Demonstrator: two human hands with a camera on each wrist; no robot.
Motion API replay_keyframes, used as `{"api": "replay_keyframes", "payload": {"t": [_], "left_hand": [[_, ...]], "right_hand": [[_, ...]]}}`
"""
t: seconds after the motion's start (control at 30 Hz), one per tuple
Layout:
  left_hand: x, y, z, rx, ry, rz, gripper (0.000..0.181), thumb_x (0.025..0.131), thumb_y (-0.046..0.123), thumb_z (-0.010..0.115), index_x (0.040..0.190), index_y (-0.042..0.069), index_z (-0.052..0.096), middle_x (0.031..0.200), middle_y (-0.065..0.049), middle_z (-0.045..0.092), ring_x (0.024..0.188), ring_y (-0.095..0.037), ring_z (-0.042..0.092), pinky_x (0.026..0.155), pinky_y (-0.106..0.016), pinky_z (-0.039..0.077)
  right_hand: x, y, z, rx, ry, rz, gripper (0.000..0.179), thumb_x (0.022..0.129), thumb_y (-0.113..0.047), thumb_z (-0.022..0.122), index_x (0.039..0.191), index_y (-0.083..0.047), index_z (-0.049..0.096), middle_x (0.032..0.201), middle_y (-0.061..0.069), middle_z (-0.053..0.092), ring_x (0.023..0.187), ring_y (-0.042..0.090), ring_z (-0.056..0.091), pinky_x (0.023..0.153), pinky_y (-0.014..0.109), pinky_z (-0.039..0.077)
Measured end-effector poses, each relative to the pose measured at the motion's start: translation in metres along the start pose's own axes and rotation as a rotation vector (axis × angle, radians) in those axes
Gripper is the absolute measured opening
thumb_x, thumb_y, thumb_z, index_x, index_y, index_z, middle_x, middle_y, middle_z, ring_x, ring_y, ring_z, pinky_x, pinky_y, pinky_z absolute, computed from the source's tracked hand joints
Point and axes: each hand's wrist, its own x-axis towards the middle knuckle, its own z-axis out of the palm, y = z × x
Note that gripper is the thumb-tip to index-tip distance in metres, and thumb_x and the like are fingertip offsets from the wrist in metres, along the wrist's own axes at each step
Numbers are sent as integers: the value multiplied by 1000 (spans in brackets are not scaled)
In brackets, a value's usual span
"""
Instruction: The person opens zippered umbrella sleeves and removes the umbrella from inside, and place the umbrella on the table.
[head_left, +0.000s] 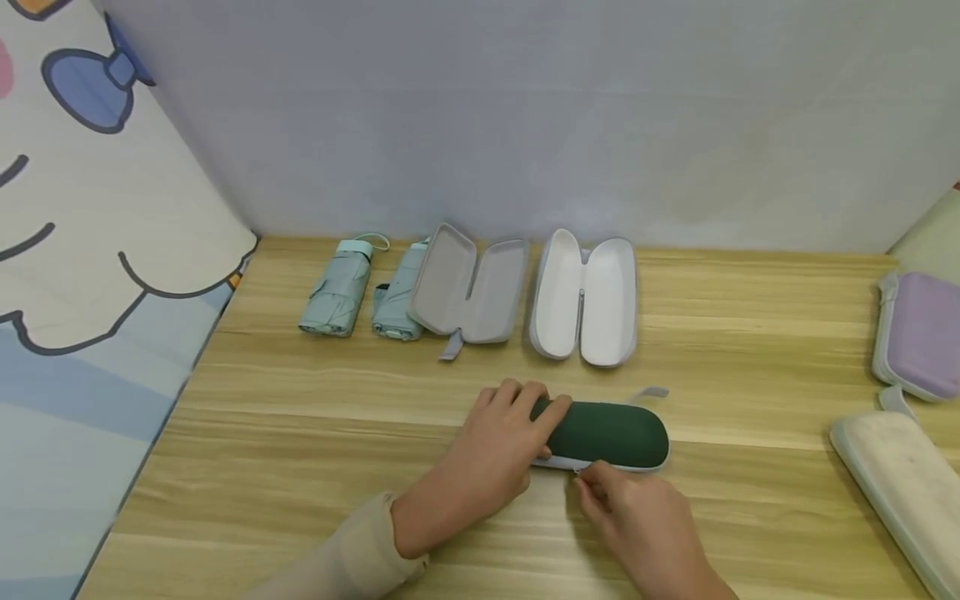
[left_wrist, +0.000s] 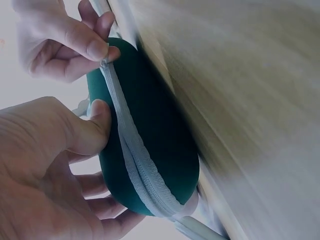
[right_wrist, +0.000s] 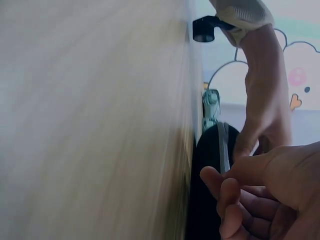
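A dark green zippered glasses case (head_left: 611, 433) lies on the table in front of the person, its pale zipper (left_wrist: 132, 142) along the near side. The left hand (head_left: 491, 442) grips the case's left end, thumb on the near side and fingers over the top. Between thumb and forefinger, the right hand (head_left: 648, 517) pinches the small zipper pull (left_wrist: 104, 63) partway along that side. In the left wrist view the zipper tape looks parted near the left end. A grey strap loop (head_left: 649, 392) sticks out behind the case.
Behind stand two opened cases, one grey inside (head_left: 492, 287), one white inside (head_left: 609, 300). Two folded mint umbrellas, the left one (head_left: 337, 287) and another (head_left: 401, 300) partly under the grey case, lie left. A purple case (head_left: 926, 333) and cream case (head_left: 903, 483) are right.
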Motion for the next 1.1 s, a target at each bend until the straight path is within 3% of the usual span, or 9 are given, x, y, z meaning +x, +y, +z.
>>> {"api": "replay_keyframes", "payload": {"t": [0.3, 0.57, 0.9, 1.1], "left_hand": [[1, -4, 1, -24, 9, 14, 57, 93, 38, 78, 144, 22, 58, 129, -3, 62, 106, -22, 59, 83, -36, 51], [5, -14, -4, -106, -45, 23, 58, 94, 42, 76, 147, 25, 59, 129, -2, 64, 104, -21, 59, 80, -35, 51], [9, -27, -6, -275, -143, 15, 60, 95, 41, 74, 151, 27, 56, 135, 1, 62, 113, -19, 56, 90, -35, 50], [8, -32, -8, -285, -152, 29, 62, 96, 48, 70, 153, 27, 55, 135, 1, 62, 113, -19, 56, 94, -36, 50]], "right_hand": [[7, -15, 13, 4, 19, -51, 12, 83, -13, 87, 81, -17, 76, 69, -9, 75, 50, 0, 57, 48, 17, 40], [8, -19, 20, 33, 67, -74, 15, 82, -11, 88, 79, -17, 74, 67, -10, 72, 51, -1, 57, 48, 16, 41], [12, -20, 16, 62, 13, -66, 12, 85, -13, 86, 83, -17, 75, 72, -9, 76, 58, 4, 67, 53, 18, 46], [14, -14, 10, 77, -43, -51, 11, 85, -16, 86, 87, -21, 76, 80, -10, 78, 67, 4, 70, 60, 20, 52]]}}
